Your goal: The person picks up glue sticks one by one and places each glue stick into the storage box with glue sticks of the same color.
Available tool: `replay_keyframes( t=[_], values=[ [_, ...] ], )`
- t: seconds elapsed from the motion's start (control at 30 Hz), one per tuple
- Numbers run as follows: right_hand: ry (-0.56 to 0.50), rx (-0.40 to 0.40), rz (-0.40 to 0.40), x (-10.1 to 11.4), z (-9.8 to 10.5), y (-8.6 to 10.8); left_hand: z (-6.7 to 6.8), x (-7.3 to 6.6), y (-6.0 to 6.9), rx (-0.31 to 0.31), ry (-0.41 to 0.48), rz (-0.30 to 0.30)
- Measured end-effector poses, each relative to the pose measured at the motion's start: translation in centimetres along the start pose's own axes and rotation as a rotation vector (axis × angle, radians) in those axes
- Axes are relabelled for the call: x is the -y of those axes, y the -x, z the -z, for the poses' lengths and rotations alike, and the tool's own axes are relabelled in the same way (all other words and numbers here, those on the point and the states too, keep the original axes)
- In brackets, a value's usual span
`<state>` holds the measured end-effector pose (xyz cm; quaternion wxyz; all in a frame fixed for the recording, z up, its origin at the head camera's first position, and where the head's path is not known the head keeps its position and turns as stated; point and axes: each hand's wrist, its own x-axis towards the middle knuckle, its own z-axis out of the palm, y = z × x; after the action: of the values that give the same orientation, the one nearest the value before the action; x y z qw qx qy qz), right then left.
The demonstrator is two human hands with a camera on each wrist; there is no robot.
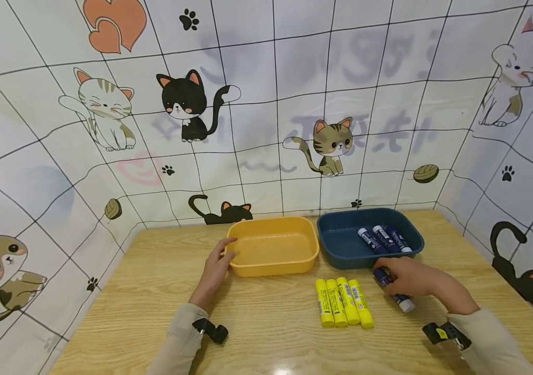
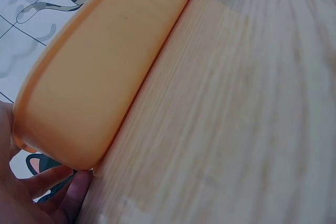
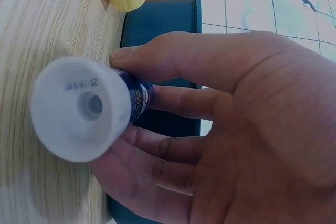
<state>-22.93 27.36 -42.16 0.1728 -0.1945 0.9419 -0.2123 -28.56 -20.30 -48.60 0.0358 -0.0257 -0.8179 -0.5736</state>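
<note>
At its left end, the yellow plastic basin (image 1: 273, 269) is held by my left hand (image 1: 217, 263), with fingers at the rim and against the outer wall. My right hand (image 1: 404, 276) pinches a dark blue glue stick (image 1: 403, 302) between thumb and fingers, just in front of the blue basin (image 1: 341, 255). The white end of this glue stick (image 3: 79, 108) faces the camera in the right wrist view. Inside the blue basin lie 3 similar blue glue sticks (image 1: 385, 238). Several yellow glue sticks (image 1: 336, 303) lie side by side on the table, left of my right hand.
Both basins stand side by side at the back of the wooden table (image 1: 257, 323). Behind them and on both sides rises a white gridded covering (image 1: 247, 130) printed with cats. A small black device is strapped to each sleeve.
</note>
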Motion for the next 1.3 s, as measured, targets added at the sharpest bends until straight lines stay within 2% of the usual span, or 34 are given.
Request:
replay_keyframes(
  t=[0.17, 0.37, 0.4, 0.47, 0.6, 0.63, 0.77, 0.97, 1.3],
  values=[
    [-0.016, -0.002, 0.037, 0.2, 0.0, 0.1, -0.1, 0.1, -0.2, -0.003, -0.019, -0.007],
    [-0.033, 0.011, 0.043, 0.5, -0.1, 0.1, -0.2, 0.0, -0.1, 0.002, -0.004, -0.005],
    [-0.032, 0.011, 0.044, 0.6, -0.2, 0.1, -0.1, -0.4, 0.1, 0.007, -0.001, 0.0],
    [-0.029, 0.012, 0.05, 0.7, -0.2, 0.1, -0.2, -0.4, 0.2, 0.01, -0.002, -0.006],
    [-0.02, 0.005, 0.057, 0.9, -0.3, 0.0, -0.2, -0.4, 0.2, 0.01, -0.005, 0.001],
    [-0.019, 0.004, 0.059, 1.0, -0.3, 0.0, -0.2, 0.1, 0.0, 0.006, -0.009, -0.008],
    [-0.007, -0.008, 0.075, 1.5, -0.3, 0.0, -0.3, 0.2, 0.1, 0.001, -0.012, -0.001],
    [0.005, -0.031, 0.141, 2.3, -0.1, -0.3, -0.2, 0.2, 0.2, 0.0, -0.009, -0.003],
    [-0.014, -0.021, 0.155, 3.6, -0.2, -0.8, -0.1, 0.1, 0.0, 0.0, -0.006, -0.007]
  ],
)
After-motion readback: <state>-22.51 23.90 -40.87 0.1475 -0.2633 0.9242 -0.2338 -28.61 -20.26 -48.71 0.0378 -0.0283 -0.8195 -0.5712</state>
